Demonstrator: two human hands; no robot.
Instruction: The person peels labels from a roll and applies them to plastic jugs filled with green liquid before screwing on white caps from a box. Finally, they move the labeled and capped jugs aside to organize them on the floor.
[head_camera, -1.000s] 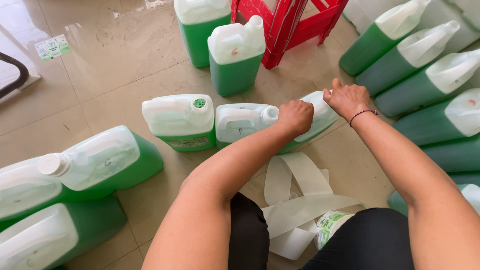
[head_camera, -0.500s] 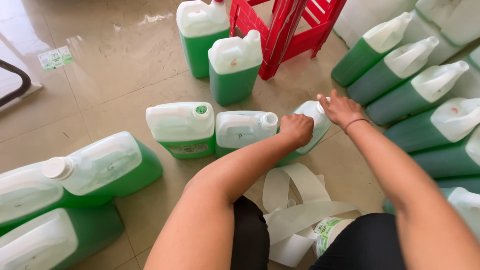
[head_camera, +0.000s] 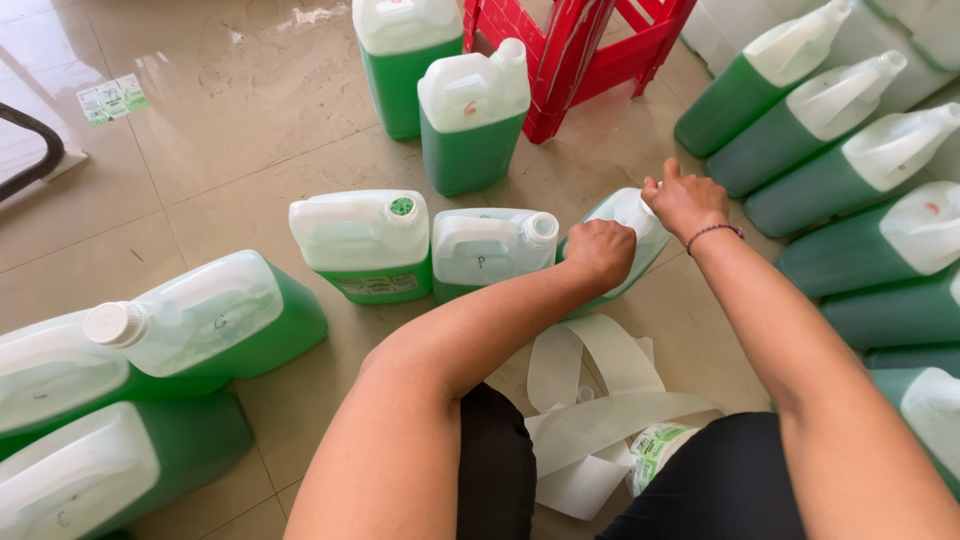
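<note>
A tilted plastic jug of green liquid (head_camera: 628, 215) lies on the floor tiles in front of me. My left hand (head_camera: 601, 250) is closed over its near side, and my right hand (head_camera: 683, 199) grips its top end. Both hands hide most of it. Just left of it stand two upright jugs, one without a cap colour (head_camera: 490, 250) and one with a green cap (head_camera: 365, 243). A strip of white label backing paper (head_camera: 590, 400) curls on the floor between my knees.
Two more upright green jugs (head_camera: 470, 115) stand further back beside a red plastic stool (head_camera: 580, 55). Several jugs lie on their sides at the right (head_camera: 850, 150) and at the left (head_camera: 190, 325). A roll of printed labels (head_camera: 655, 445) sits by my right knee.
Both hands stay on the tilted jug; my right hand has shifted slightly along its top. The view has drifted a little lower, otherwise the jugs have not moved.
</note>
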